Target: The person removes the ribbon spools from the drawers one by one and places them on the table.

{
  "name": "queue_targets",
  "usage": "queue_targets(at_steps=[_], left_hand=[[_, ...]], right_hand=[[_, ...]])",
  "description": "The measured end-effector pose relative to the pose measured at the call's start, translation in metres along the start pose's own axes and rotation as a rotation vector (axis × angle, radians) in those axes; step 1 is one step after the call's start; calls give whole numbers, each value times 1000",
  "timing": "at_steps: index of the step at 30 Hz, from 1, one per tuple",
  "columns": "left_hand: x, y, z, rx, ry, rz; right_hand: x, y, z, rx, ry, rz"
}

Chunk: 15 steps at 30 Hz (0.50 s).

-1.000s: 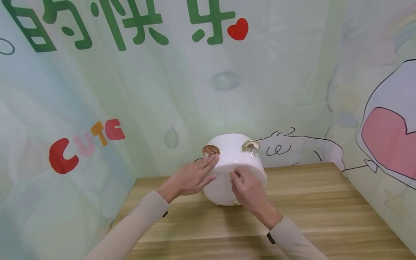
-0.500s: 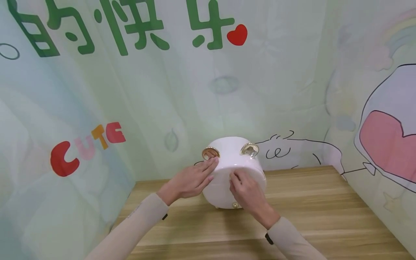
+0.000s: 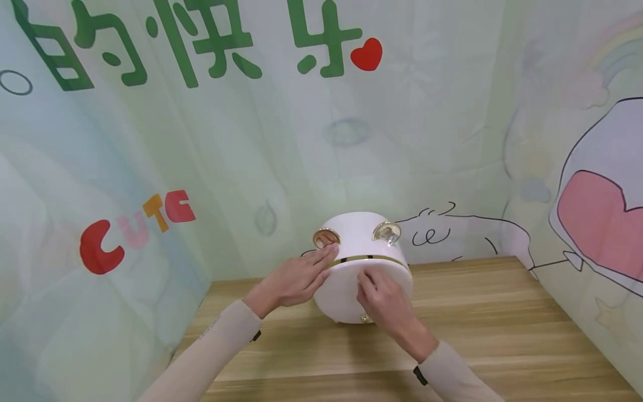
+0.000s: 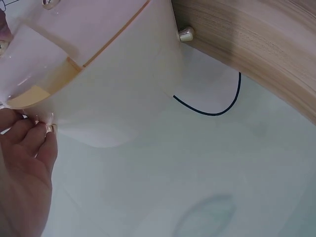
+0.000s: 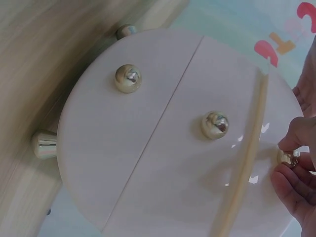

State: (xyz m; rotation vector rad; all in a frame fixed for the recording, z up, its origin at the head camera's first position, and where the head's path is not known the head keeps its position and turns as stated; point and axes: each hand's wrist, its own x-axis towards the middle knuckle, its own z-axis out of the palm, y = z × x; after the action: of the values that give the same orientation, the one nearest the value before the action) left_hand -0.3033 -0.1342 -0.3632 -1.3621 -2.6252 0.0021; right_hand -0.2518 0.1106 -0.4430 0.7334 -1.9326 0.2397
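A white rounded drawer box [image 3: 358, 231], shaped like an alarm clock, stands on the table. My right hand [image 3: 387, 298] pinches the small gold knob [image 5: 285, 157] of its top drawer between thumb and fingers. That drawer's front stands slightly out from the body, and beige inner walls [image 4: 49, 83] show in the left wrist view. My left hand [image 3: 296, 278] rests against the upper left of the box, fingers fairly straight, tips at the left gold bell [image 3: 323, 232]. Two more gold knobs, a middle one [image 5: 215, 125] and a lower one [image 5: 128, 78], sit on the lower drawer fronts.
The box stands on short gold feet [image 5: 45, 144] near the back of the wood-grain table [image 3: 482, 324]. A second gold bell [image 3: 387, 232] tops its right side. Printed cloth walls [image 3: 432, 123] enclose the table behind and at both sides.
The top drawer has come out a little toward me, opening a gold-edged gap along its upper rim. My right hand moved slightly with the knob; my left hand stays against the box.
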Motion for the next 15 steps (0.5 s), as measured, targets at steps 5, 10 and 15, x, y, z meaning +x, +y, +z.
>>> queue_targets(at_steps=[5, 10, 15], left_hand=[[-1, 2, -1, -28, -7, -30], [-1, 3, -1, -32, -9, -46], [0, 2, -1, -19, -5, -37]], right_hand=[[-3, -5, -10, 32, 26, -20], [-6, -10, -16, 38, 39, -26], [-11, -14, -23, 44, 18, -20]])
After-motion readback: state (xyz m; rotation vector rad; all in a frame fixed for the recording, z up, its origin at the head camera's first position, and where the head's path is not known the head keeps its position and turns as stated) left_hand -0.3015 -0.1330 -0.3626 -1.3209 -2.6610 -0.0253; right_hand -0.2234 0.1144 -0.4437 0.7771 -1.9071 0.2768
